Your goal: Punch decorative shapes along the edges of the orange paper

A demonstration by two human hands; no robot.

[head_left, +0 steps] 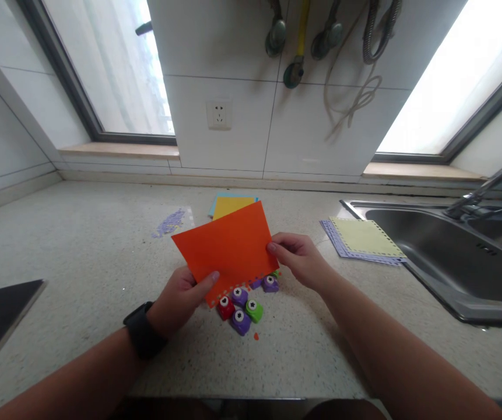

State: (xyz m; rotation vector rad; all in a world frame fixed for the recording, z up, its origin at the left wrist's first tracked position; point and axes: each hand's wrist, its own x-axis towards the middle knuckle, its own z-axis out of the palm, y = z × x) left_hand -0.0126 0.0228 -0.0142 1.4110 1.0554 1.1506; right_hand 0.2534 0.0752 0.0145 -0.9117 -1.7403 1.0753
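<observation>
Both hands hold an orange sheet of paper (228,248) tilted above the counter. Small shapes are punched along its near edge. My left hand (185,294), with a black watch on the wrist, pinches the lower left part, thumb on top. My right hand (297,256) grips the right edge between thumb and fingers. Just below the sheet lie several small craft punches: a red punch (225,308), a green punch (254,311) and purple punches, such as the purple punch (241,321). Others are partly hidden under the paper. An orange paper scrap (256,336) lies near them.
Yellow paper (233,205) and blue sheets lie behind the orange one. Purple paper bits (171,223) are piled to the left. Punched yellow and purple sheets (364,238) overlap the rim of the steel sink (434,291) at right. A dark flat object (1,321) lies far left.
</observation>
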